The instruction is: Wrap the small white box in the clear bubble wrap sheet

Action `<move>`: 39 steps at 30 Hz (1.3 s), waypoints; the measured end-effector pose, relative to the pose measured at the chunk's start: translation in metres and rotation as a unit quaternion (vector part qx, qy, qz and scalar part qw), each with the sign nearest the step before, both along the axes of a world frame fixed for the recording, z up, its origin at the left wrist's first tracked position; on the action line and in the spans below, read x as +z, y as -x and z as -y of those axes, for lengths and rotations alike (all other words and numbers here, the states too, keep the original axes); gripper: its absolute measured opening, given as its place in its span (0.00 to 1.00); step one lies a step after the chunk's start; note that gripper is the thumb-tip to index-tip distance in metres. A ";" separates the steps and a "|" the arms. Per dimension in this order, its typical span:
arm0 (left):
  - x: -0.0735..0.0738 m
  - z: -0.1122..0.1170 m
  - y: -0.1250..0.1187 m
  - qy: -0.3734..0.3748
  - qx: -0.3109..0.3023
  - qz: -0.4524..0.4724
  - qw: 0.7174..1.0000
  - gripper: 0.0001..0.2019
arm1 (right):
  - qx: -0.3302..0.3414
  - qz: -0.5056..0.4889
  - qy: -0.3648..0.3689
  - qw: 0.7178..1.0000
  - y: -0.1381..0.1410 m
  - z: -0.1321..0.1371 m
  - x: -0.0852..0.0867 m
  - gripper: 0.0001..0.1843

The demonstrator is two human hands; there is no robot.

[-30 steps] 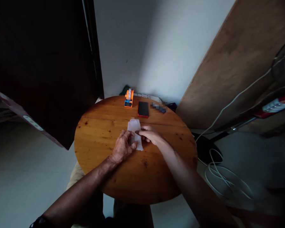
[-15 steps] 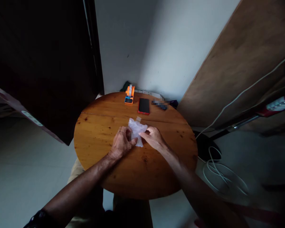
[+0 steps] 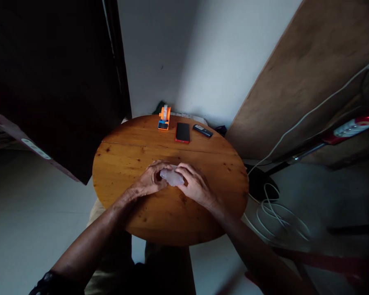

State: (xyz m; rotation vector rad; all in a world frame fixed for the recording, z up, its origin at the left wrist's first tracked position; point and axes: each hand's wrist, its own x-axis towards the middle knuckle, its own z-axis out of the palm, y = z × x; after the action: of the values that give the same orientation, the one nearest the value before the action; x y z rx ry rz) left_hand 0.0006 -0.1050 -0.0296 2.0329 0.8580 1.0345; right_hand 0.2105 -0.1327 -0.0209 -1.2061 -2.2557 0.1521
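Note:
Between my two hands is a whitish, translucent bundle of plastic wrap (image 3: 172, 178), folded into a compact shape over the round wooden table (image 3: 126, 172). My left hand (image 3: 152, 178) grips its left end, fingers curled around it. On the right end, my right hand (image 3: 193, 182) closes with the thumb below and fingers above. Whether anything lies inside the wrap cannot be seen.
Toward the table's far edge stand an orange tape dispenser (image 3: 164, 118), a red-edged smartphone (image 3: 182, 132) and a small dark handheld device (image 3: 202, 130). A wall rises behind. White cable (image 3: 272, 209) lies coiled on the floor at right.
The wrap was loose and spread upward; now it is folded into a smaller bundle gripped at both ends. The small clear piece beyond it no longer shows. The view has shifted slightly.

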 end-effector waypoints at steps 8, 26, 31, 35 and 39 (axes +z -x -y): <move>-0.007 -0.006 -0.003 0.166 0.014 0.106 0.980 0.26 | 0.001 -0.196 0.279 0.940 -0.001 -0.032 0.008 0.13; -0.007 -0.009 -0.003 0.163 0.112 0.151 0.968 0.32 | 0.002 -0.331 0.334 0.883 0.002 -0.047 -0.006 0.23; -0.008 -0.010 -0.003 0.221 0.030 0.158 0.962 0.29 | -0.009 -0.365 0.332 0.870 0.001 -0.043 -0.012 0.34; -0.005 -0.013 0.001 0.225 -0.015 0.128 0.966 0.27 | -0.020 -0.334 0.273 0.902 0.000 -0.040 -0.014 0.42; -0.001 -0.014 0.003 0.222 0.002 0.072 0.972 0.24 | -0.027 -0.306 0.232 0.923 0.000 -0.035 -0.013 0.41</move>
State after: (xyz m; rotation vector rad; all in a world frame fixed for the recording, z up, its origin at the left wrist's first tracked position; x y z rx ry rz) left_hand -0.0026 -0.0911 -0.0304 1.5633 0.9204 0.8859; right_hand 0.2102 -0.0974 -0.0337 -1.2240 -1.6702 0.9496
